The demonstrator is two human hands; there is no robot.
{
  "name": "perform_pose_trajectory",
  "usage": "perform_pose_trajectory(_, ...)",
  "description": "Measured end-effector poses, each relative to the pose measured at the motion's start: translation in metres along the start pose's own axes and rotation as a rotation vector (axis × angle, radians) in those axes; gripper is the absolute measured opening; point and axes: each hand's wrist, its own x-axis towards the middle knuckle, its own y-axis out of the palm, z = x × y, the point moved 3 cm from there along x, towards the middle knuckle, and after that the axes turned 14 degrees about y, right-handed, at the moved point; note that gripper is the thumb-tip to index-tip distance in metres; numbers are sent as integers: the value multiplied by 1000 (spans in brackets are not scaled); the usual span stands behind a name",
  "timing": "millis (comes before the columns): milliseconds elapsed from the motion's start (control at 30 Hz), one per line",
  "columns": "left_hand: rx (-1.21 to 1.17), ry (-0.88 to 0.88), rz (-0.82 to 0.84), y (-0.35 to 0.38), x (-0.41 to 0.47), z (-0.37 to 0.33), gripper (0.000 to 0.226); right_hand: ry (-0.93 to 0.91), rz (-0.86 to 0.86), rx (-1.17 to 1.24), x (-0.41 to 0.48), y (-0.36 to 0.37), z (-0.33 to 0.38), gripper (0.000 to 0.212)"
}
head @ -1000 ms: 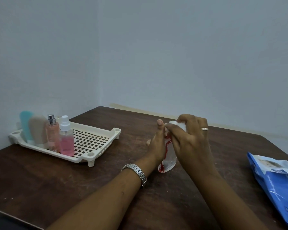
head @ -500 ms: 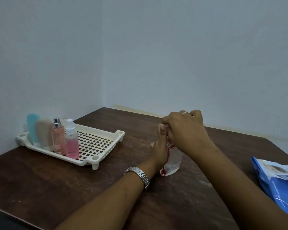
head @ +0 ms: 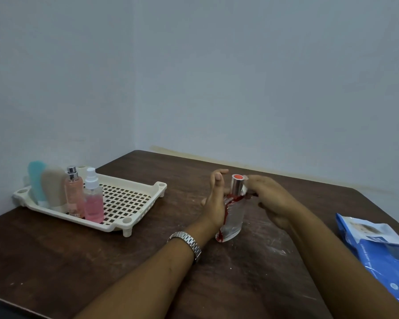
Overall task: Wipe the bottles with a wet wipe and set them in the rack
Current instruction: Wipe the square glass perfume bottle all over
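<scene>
A clear bottle (head: 233, 221) with a red swirl and a silver cap topped in red stands on the dark wooden table (head: 101, 261). My left hand (head: 213, 204) grips the bottle's left side. My right hand (head: 271, 199) is just right of the cap, pinching a crumpled white wet wipe (head: 245, 188) against the bottle's neck. A cream slotted rack (head: 134, 204) lies at the left. In its left end stand a teal bottle (head: 36, 180), a beige bottle (head: 53, 187), a peach spray bottle (head: 73, 192) and a pink spray bottle (head: 93, 200).
A blue wet wipe pack (head: 382, 254) lies at the table's right edge. Pale walls close off the back and left. A silver watch (head: 187, 244) is on my left wrist.
My right hand has come off the top of the bottle and moved to the right with the wipe, uncovering the silver cap. My left hand still holds the bottle.
</scene>
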Motion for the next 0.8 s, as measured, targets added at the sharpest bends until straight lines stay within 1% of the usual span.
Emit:
perform_pose_trajectory(33, 48, 11, -17, -2, 3, 5, 103, -23, 17, 24, -2, 1, -6, 31)
perform_pose_trajectory(100, 147, 53, -3, -1, -1, 5, 87, -108, 27, 67, -6, 1, -16, 30)
perform_pose_trajectory(133, 182, 68, -1, -2, -3, 6, 79, -167, -13, 47, -5, 0, -20, 27)
perform_pose_trajectory(167, 206, 75, -2, -2, -6, 5, 76, -219, -89, -6, -2, -2, -24, 24)
perform_pose_trajectory(233, 182, 62, -9, -4, -6, -2, 83, -278, -254, -106, 1, -6, -28, 19)
perform_pose_trajectory(267, 154, 66, 7, -4, -5, -3, 85, -291, -309, -135, 3, -7, -29, 17)
perform_pose_trajectory(367, 129, 46, 64, 0, -6, -6, 83, -284, -380, -158, 10, -11, -35, 19)
perform_pose_trajectory(467, 74, 45, 90, 0, -6, -2, 97, -216, -354, -83, 21, -12, -45, 21)
perform_pose_trajectory(600, 29, 66, 134, 1, -4, -2, 102, -173, -224, 80, 22, -5, -49, 26)
perform_pose_trajectory(667, -5, 45, 127, 1, -4, -2, 103, -166, -164, 95, 20, -2, -50, 30)
perform_pose_trajectory(733, -31, 28, 133, 2, -3, -2, 103, -122, -116, 97, 19, 2, -55, 30)
perform_pose_trajectory(800, -45, 26, 141, 3, -4, -1, 100, -85, -104, 77, 21, 1, -60, 28)
